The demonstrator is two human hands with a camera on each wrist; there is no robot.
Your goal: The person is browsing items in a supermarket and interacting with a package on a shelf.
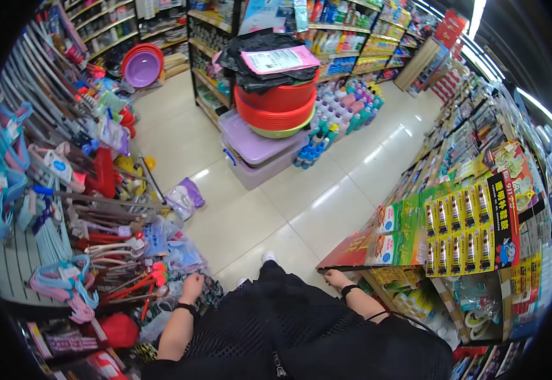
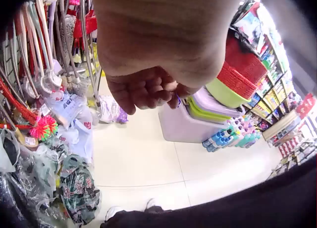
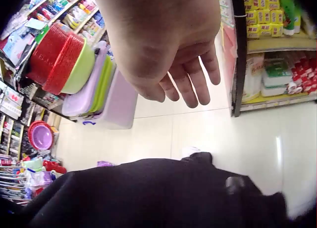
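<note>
My left hand (image 1: 192, 288) hangs at my side holding nothing, its fingers (image 2: 143, 93) loosely curled in the left wrist view. Beside it are plastic-wrapped goods, a camouflage-patterned bundle (image 2: 79, 191) and a pink-and-green tuft (image 2: 44, 128). On the other side, my right hand (image 1: 337, 278) is also free of any object. The right wrist view shows its fingers (image 3: 185, 87) relaxed and slightly spread. Closest to that hand is the corner of a shelf end with a red panel (image 1: 347, 251) and yellow carded tubes (image 1: 456, 231) above.
Ahead stands a lilac storage box (image 1: 260, 170) with red basins (image 1: 276, 114) stacked on it. Several bottles (image 1: 346, 111) stand on the floor beside it. A purple package (image 1: 185, 197) lies on the tiles. Hangers (image 1: 67, 272) and hanging rods line the left side.
</note>
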